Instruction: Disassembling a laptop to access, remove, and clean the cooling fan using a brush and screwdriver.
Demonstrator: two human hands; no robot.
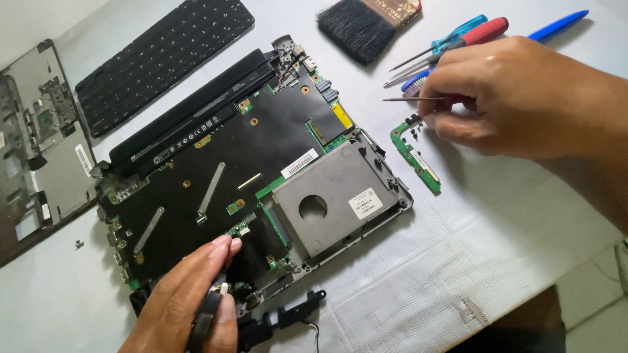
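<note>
An opened laptop base [216, 170] lies on the white table with its black-covered mainboard, long black battery [196, 104] and grey hard drive caddy [337, 199] exposed. My left hand [190, 301] is at the base's near edge, pinching a small black cable with a white connector [219, 291]. My right hand [523, 98] is at the right and grips a thin screwdriver [409, 99] whose shaft points left. Just below it lies a small green circuit board [415, 157] with tiny screws beside it.
A detached black keyboard [163, 59] and a grey laptop top cover [36, 144] lie at the left. A black brush [363, 23], red and blue screwdrivers [458, 39] and a blue toothbrush [556, 26] rest at the top right. A black speaker strip [288, 317] lies near the front edge.
</note>
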